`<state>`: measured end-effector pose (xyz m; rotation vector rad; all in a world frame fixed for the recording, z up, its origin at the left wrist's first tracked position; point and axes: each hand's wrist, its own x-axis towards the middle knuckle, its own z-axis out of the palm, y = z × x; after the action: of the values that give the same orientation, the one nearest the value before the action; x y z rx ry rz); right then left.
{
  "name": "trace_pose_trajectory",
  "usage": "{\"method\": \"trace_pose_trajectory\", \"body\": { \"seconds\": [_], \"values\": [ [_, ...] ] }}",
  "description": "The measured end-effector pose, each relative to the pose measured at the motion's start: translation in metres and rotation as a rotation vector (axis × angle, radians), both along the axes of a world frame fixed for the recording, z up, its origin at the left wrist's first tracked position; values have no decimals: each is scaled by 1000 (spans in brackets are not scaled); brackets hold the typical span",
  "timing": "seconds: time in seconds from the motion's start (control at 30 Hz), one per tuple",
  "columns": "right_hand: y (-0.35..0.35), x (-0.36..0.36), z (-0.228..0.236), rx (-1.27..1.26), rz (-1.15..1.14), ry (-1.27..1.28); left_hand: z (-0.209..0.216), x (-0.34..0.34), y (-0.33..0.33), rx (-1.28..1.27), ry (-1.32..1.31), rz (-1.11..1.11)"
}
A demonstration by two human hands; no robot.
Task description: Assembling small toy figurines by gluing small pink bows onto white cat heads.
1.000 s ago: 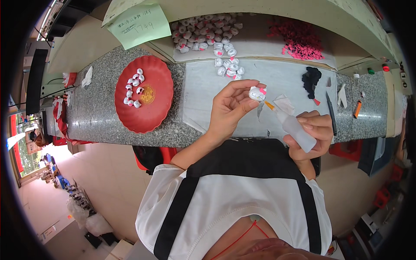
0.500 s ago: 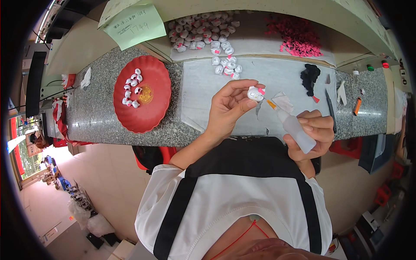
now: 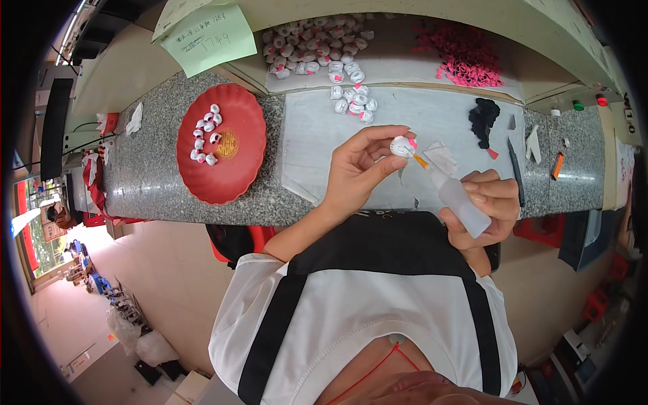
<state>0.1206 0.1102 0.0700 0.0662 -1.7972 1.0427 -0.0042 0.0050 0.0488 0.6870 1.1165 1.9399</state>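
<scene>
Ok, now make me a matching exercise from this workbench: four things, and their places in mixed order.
Things:
1. squeeze bottle
2. loose white figurine head
3. scalloped red plate
4. pile of small pink pieces

Places:
A. on the granite counter, left of the white sheet
B. pinched in the left hand
C. in the shelf compartment, right part
D. held in the right hand

Pairs: 1-D, 2-B, 3-A, 4-C

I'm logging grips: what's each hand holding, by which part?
Left hand: a small white piece, pinched by its outer sides. Right hand: a frosted bottle, gripped by its body.
</scene>
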Motion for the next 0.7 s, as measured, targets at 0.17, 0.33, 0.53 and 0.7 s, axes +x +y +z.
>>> {"method": "trace_pose_trajectory", "body": {
  "seconds": [0.17, 0.33, 0.53, 0.7],
  "values": [
    [-1, 0, 1, 0, 2, -32, -4, -1, 0, -19, 319, 52],
    [-2, 1, 2, -8, 33, -52, -4, -2, 1, -30, 309, 95],
    [-1, 1, 1, -55, 1, -51, -4, -2, 0, -21, 210, 74],
    [8, 0, -2, -112, -38, -35, -4, -9, -2, -12, 117, 37]
  ]
}}
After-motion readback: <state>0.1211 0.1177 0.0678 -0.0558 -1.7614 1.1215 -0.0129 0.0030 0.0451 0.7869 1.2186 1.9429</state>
